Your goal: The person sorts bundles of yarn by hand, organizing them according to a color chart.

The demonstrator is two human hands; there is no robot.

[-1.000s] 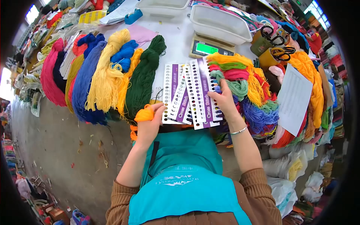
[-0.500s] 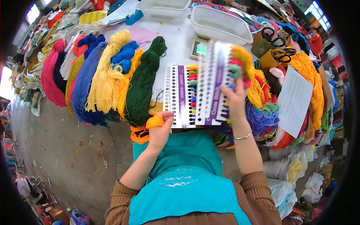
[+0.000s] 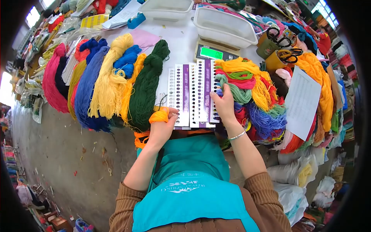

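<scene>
Has brought the white, hole-punched cards with purple bands (image 3: 206, 92), swung up and rightward half a second ago, back down on the white-topped table (image 3: 179, 42), beside and partly over the matching left-hand card (image 3: 186, 94). Uncovers again the flat scale (image 3: 231, 57), with its green display lit, just beyond the cards. Keeps the left hand (image 3: 160, 127) curled closed around a small bright-orange yarn bundle (image 3: 157, 116), thumb and forefinger at the left-hand card's lower-left edge. Rests the right hand (image 3: 225, 106) at the raised cards' right edge, thumb bent inward and fingers against small coloured threads (image 3: 219, 79); cannot tell how firmly. Shows to the left of the cards a dark green yarn skein (image 3: 148, 83), and to their right a heaped multicoloured yarn pile (image 3: 266, 116), near a printed white paper sheet (image 3: 303, 102).
</scene>
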